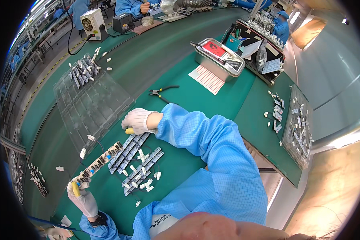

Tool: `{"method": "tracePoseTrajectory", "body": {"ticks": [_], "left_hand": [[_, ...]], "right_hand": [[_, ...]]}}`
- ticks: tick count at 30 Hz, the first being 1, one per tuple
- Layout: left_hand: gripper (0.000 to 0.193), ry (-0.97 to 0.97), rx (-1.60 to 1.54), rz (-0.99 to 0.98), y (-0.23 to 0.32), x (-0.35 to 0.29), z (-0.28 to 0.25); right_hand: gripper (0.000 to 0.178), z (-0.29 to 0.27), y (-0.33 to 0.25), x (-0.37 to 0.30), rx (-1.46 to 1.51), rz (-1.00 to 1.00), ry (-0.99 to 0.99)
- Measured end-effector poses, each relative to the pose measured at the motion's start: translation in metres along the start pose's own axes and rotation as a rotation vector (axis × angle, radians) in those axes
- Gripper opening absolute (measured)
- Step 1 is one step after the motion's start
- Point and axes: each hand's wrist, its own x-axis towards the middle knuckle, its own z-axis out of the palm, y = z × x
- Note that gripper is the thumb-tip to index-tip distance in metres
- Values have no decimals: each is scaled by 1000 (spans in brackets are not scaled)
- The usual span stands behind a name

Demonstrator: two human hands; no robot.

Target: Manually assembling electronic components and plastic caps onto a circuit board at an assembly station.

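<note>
At the lower left, my left hand (82, 199), in a pale glove with a yellow fingertip cover, grips the near end of a long narrow circuit board (96, 165). Dark components, blue parts and wired white connectors line that board. My right hand (137, 121), gloved in striped white, is curled downward at the far end of a group of circuit board strips (129, 154). Its fingers are bent together, and what lies under them is hidden. Closer to me is another group of strips (143, 171) with white connectors and thin dark wires.
A clear plastic tray (94, 108) lies left, boards (84, 69) at its far end. Cutting pliers (163, 93) lie beyond my right hand. Farther right are a metal tin (224, 66), a label sheet (207, 79) and another filled tray (298, 128). Co-workers sit across the line.
</note>
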Motion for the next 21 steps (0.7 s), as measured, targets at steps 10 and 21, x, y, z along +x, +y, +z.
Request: {"method": "tracePoseTrajectory", "body": {"ticks": [10, 21], "left_hand": [[65, 58, 49, -77, 0, -1, -2], [68, 97, -92, -77, -24, -10, -29]], "right_hand": [[22, -12, 9, -3, 27, -60, 44], [37, -44, -42, -33, 260, -292, 649]]}}
